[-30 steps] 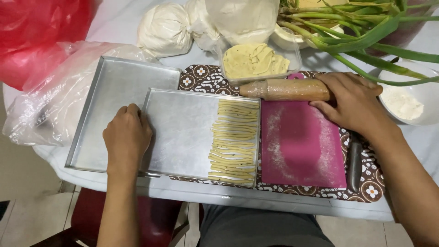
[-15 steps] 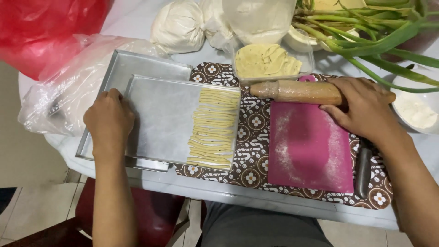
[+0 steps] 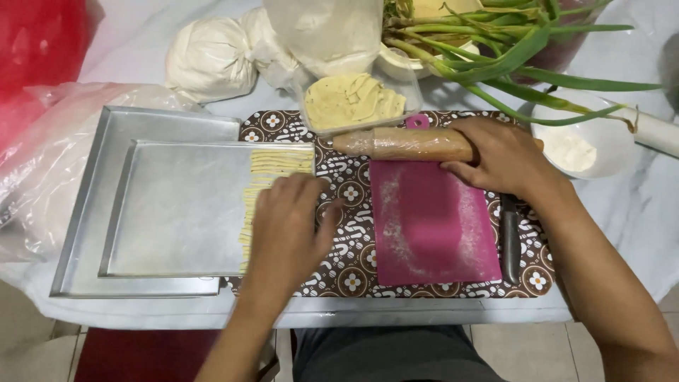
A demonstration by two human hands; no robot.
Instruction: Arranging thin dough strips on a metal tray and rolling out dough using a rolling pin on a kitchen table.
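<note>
My left hand (image 3: 288, 228) lies flat, palm down, over the row of pale yellow dough strips (image 3: 272, 164) at the right end of the upper metal tray (image 3: 177, 212); the fingers are slightly spread and hide most of the strips. That tray rests on a larger metal tray (image 3: 85, 212). My right hand (image 3: 498, 157) grips the right end of a wooden rolling pin (image 3: 399, 143), which lies across the top edge of a floured pink cutting mat (image 3: 431, 226).
A patterned brown placemat (image 3: 350, 269) lies under the pink mat. A knife (image 3: 511, 237) sits at the mat's right. Behind are a clear tub of dough (image 3: 353, 102), white flour bags (image 3: 212, 56), green onions (image 3: 509, 56), a white bowl (image 3: 587, 145), and plastic bags (image 3: 35, 141) at left.
My left hand left the trays' left edge and moved right onto the dough strips. The trays now sit further left. The right hand stays on the rolling pin.
</note>
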